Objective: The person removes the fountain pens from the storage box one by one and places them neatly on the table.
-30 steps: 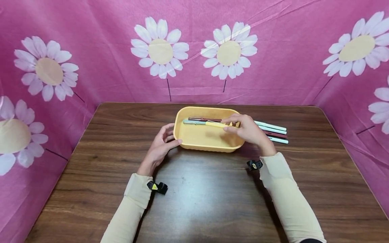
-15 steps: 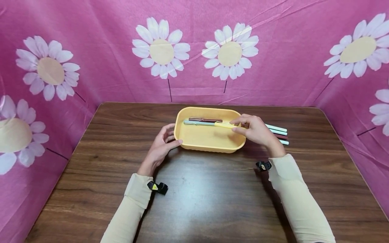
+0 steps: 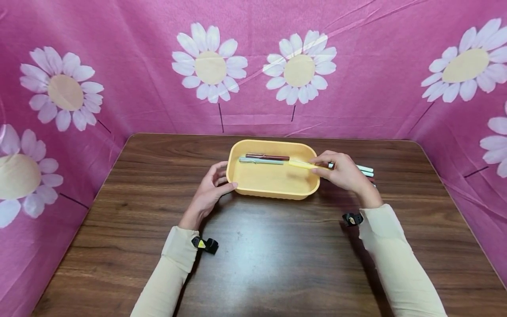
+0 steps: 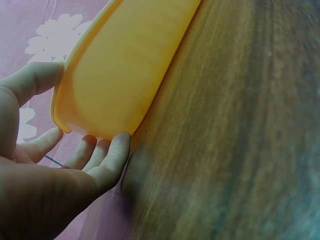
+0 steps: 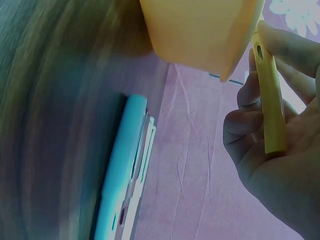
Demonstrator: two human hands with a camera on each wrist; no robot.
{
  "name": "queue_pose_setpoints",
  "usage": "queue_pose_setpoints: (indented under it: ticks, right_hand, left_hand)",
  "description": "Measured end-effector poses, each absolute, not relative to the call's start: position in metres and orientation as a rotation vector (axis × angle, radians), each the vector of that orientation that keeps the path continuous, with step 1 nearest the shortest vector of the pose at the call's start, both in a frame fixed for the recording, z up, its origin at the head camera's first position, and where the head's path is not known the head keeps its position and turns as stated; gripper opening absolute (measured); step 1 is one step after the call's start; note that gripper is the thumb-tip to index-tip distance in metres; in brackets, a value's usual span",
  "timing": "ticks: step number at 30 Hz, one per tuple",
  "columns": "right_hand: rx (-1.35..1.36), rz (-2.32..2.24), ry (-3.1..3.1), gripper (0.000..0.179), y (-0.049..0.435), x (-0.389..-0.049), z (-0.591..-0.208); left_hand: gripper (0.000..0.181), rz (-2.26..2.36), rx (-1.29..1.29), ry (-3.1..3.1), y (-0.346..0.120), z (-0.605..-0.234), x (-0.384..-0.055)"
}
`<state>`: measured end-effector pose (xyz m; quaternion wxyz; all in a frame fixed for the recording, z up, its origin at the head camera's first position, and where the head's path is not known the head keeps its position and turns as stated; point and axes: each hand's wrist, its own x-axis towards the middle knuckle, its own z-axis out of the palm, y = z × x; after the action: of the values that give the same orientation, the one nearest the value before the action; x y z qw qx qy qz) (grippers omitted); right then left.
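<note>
A yellow rectangular container (image 3: 273, 191) stands on the wooden table. My left hand (image 3: 207, 189) holds its left end; in the left wrist view the thumb is at the rim and the fingertips touch the outer wall (image 4: 120, 75). At the right end my right hand (image 3: 343, 174) pinches a yellow pen (image 3: 302, 164), its capped end over the container and the rest extending past the rim. The right wrist view shows the pen's barrel (image 5: 272, 110) between thumb and fingers. Inside the container lie a dark red pen (image 3: 269, 156) and a pale blue-green pen (image 3: 261, 161), side by side.
Several pens, such as a pale mint pen (image 3: 365, 168), lie on the table right of the container, partly behind my right hand. A turquoise pen (image 5: 122, 160) shows among them in the right wrist view. Pink flowered cloth (image 3: 253, 114) hangs behind the table (image 3: 253, 255).
My right hand has moved right with the yellow pen, from over the container to its right rim. My left hand and the container have stayed nearly still.
</note>
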<state>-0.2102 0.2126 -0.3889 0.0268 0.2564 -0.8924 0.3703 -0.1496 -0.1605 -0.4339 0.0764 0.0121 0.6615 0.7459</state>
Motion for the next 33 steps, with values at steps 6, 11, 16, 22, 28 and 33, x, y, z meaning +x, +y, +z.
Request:
queue_pose_setpoints:
  ticks: [6, 11, 16, 22, 28, 33]
  right_hand:
    - [0.782, 1.135, -2.755, 0.017, 0.219, -0.211, -0.391]
    - [0.799, 1.173, -2.722, 0.018, 0.221, -0.211, -0.392]
    - [0.796, 1.179, -2.698, 0.018, 0.224, -0.211, -0.392]
    - [0.779, 1.215, -2.712, 0.018, 0.229, -0.209, -0.394]
    - [0.754, 1.225, -2.717, 0.02, 0.233, -0.207, -0.394]
    - [0.717, 1.25, -2.72, 0.021, 0.236, -0.207, -0.395]
  left_hand:
    - [0.073, 2.247, 0.039, 1.979, -0.162, -0.435, -0.15]
    - [0.073, 2.252, 0.035, 1.972, -0.162, -0.435, -0.15]
    - [0.073, 2.257, 0.03, 1.97, -0.162, -0.434, -0.15]
    - [0.074, 2.242, 0.02, 1.973, -0.162, -0.435, -0.148]
    - [0.073, 2.248, 0.026, 1.974, -0.161, -0.436, -0.149]
    - [0.073, 2.257, 0.035, 1.969, -0.161, -0.435, -0.15]
